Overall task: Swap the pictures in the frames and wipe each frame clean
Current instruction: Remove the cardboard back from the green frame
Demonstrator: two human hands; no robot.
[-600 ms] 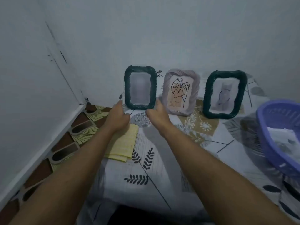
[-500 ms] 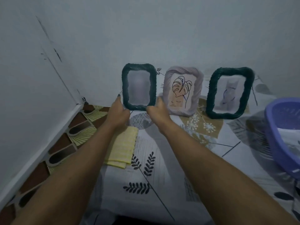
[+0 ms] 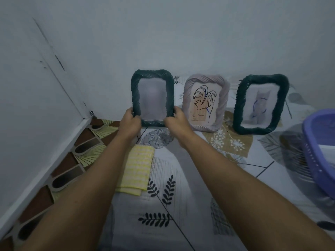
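gripping the left dark green frame (image 3: 152, 100) at its lower corners, left hand (image 3: 129, 124) curled round one side edge, right hand (image 3: 176, 122) round the other, fingertips hidden behind. holding it upright, face to the camera. a moment ago only reaching at its base; now clasped and drawn nearer, off the wall, though whether clear of the patterned sheet (image 3: 163, 205) cannot tell. likely the first frame taken up for opening. leaving the pale frame (image 3: 205, 102) just beside and the second green frame (image 3: 260, 104) propped at the wall, yellow cloth (image 3: 137, 171) untouched under the left wrist, purple basket (image 3: 319, 151) far right.
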